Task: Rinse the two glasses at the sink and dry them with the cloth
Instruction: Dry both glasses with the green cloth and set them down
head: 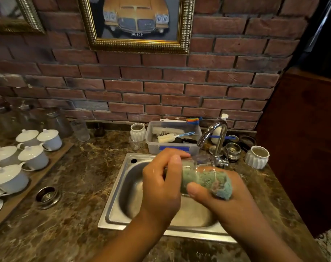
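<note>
Left hand: the left hand [160, 186] reaches in from the near edge, its fingers and thumb curled round the base end of a clear drinking glass [192, 163], which lies on its side above the basin.
Right hand: the right hand [228, 197] grips a green-blue fuzzy cloth [208, 180] with the thumb wrapped over it. The two hands sit just beside each other, and the glass bridges them.
Cloth: one end shows through the glass wall, and the rest bunches in the palm.
Water: a thin stream of water [214, 168] falls onto the cloth and glass.
Sink: a small square stainless-steel sink [111, 205] lies under both hands, with open basin to the left of them.
Counter: the brown marbled stone counter [75, 176] is bare between the sink and a round metal ring [47, 196] set into it.
Left edge: white lidded porcelain cups [32, 156] crowd a wooden tray [41, 175].
Behind the sink: a curved chrome tap [217, 137] arches over the glass. A clear plastic tub of brushes [172, 146] stands at the back rim, a white ribbed pot [138, 131] stands beside it, and a tall clear tumbler [80, 130] is well to the left.
Right edge: a dark wooden panel [302, 148] closes that side — tight room there.
Wall: a gold-framed picture of an orange car [136, 21] hangs on the red brick wall [160, 87].
</note>
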### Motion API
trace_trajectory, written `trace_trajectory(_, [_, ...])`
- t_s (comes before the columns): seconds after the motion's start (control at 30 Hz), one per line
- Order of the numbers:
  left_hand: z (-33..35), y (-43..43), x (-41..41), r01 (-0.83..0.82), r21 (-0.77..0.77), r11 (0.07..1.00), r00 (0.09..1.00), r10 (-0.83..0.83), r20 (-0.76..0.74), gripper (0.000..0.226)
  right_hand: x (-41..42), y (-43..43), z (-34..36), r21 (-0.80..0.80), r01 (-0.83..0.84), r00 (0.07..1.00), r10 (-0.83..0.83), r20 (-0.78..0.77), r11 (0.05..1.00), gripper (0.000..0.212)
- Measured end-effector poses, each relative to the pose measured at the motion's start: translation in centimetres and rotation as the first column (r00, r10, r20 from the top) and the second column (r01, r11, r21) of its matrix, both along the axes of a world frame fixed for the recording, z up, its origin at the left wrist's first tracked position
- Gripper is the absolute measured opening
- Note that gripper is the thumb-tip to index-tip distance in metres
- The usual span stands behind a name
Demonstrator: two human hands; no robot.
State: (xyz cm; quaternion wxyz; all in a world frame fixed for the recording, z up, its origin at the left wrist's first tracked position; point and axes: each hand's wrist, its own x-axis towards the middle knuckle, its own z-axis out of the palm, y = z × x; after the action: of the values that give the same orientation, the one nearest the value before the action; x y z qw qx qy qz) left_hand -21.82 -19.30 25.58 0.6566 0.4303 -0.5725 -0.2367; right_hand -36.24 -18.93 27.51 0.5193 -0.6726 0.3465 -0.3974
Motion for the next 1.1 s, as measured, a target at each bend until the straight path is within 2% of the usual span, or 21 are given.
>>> trace_trajectory(0.03, [-0.9, -0.4, 0.7, -0.001, -0.131, 0.991, 0.986, 0.023, 0.162, 0.036, 0.0, -0.3, -0.5, 0.15, -0.011, 0.994, -0.006, 0.112, 0.989, 0.029])
trace_trajectory(0.1, [-1.9, -1.0, 1.7, 0.043, -0.311, 0.949, 0.901, 0.097, 0.422, 0.042, 0.2, -0.8, -1.0, 0.482, -0.071, 0.936, -0.108, 0.334, 0.873, 0.051])
trace_trajectory(0.13, [-2.1, -1.3, 2.1, 0.069, -0.34, 0.938, 0.872, 0.109, 0.477, 0.044, 0.3, -0.8, -1.0, 0.555, -0.116, 0.911, -0.136, 0.39, 0.823, 0.053])
trace_trajectory(0.2, [-2.1, -1.4, 2.3, 0.066, -0.299, 0.952, 0.899, 0.074, 0.432, 0.039, 0.4, -1.1, -1.1, 0.537, -0.091, 0.928, -0.124, 0.352, 0.839, 0.042])
trace_trajectory(0.27, [-1.5, -0.9, 1.6, 0.031, -0.107, 0.994, 0.97, -0.004, 0.242, 0.035, 0.5, -1.0, -0.7, 0.363, -0.017, 0.972, -0.07, 0.223, 0.932, 0.021])
trace_trajectory(0.33, [-0.2, -0.4, 0.7, 0.108, 0.196, 0.975, 0.993, -0.095, -0.073, 0.031, 0.2, -1.1, 0.1, 0.056, 0.016, 0.999, -0.018, 0.029, 0.998, 0.012])
trace_trajectory(0.4, [1.0, -0.6, 0.4, 0.23, 0.493, 0.839, 0.934, -0.047, -0.355, 0.029, -0.1, -1.3, 0.9, -0.218, -0.082, 0.962, 0.02, -0.273, 0.973, 0.008])
trace_trajectory(0.43, [1.4, -0.8, 0.6, 0.328, 0.597, 0.732, 0.88, -0.006, -0.476, 0.028, -0.1, -1.3, 1.0, -0.323, -0.136, 0.9, -0.02, -0.436, 0.936, 0.007])
trace_trajectory(0.47, [1.9, -0.9, 0.7, 0.436, 0.637, 0.636, 0.812, 0.027, -0.583, 0.026, 0.1, -1.3, 1.2, -0.407, -0.161, 0.83, -0.1, -0.548, 0.899, 0.005])
trace_trajectory(0.5, [2.4, -0.8, 0.8, 0.506, 0.64, 0.578, 0.764, 0.045, -0.644, 0.025, 0.1, -1.2, 1.1, -0.491, -0.168, 0.801, -0.172, -0.574, 0.855, 0.015])
trace_trajectory(0.53, [2.6, -0.7, 0.7, 0.514, 0.638, 0.573, 0.752, 0.057, -0.657, 0.025, 0.1, -1.1, 0.9, -0.515, -0.158, 0.818, -0.181, -0.546, 0.843, 0.026])
trace_trajectory(0.57, [2.6, -0.6, 0.5, 0.473, 0.633, 0.613, 0.771, 0.06, -0.635, 0.024, 0.1, -0.9, 0.7, -0.483, -0.131, 0.858, -0.145, -0.493, 0.866, 0.029])
trace_trajectory(0.63, [2.5, -0.5, 0.0, 0.295, 0.527, 0.797, 0.855, 0.026, -0.518, 0.026, -0.2, -0.8, 0.0, -0.337, -0.039, 0.952, -0.068, -0.3, 0.941, 0.022])
trace_trajectory(0.7, [2.0, -0.3, 0.0, 0.076, 0.25, 0.965, 0.972, -0.015, -0.235, 0.033, 0.0, -0.5, -0.2, -0.13, -0.012, 0.998, 0.003, -0.068, 0.991, 0.023])
trace_trajectory(0.77, [1.0, -0.8, 1.0, -0.006, -0.106, 0.994, 0.99, 0.02, 0.137, 0.035, 0.1, -0.5, -0.5, 0.106, -0.065, 0.984, 0.046, 0.174, 0.992, 0.027])
trace_trajectory(0.83, [-0.1, -1.6, 1.9, 0.05, -0.294, 0.954, 0.909, 0.078, 0.41, 0.035, 0.1, -0.7, -0.6, 0.391, -0.146, 0.917, -0.025, 0.399, 0.909, 0.033])
trace_trajectory(0.87, [-0.5, -1.8, 2.1, 0.081, -0.308, 0.948, 0.884, 0.074, 0.461, 0.035, 0.0, -0.8, -0.6, 0.445, -0.168, 0.904, -0.043, 0.426, 0.88, 0.033])
trace_trajectory(0.93, [-0.8, -1.7, 2.1, 0.112, -0.216, 0.97, 0.902, -0.008, 0.432, 0.036, -0.6, -1.1, -0.4, 0.369, -0.122, 0.951, 0.002, 0.309, 0.922, 0.032])
trace_trajectory(1.03, [-0.7, -0.7, 1.5, 0.142, 0.136, 0.981, 0.947, -0.174, 0.27, 0.044, -1.8, -1.6, 0.7, 0.096, -0.074, 0.997, 0.073, 0.01, 0.993, 0.023])
trace_trajectory(1.1, [0.1, -0.6, 1.5, 0.19, 0.362, 0.912, 0.934, -0.282, 0.221, 0.052, -2.5, -2.2, 1.8, -0.031, -0.175, 0.97, 0.168, -0.175, 0.984, 0.009])
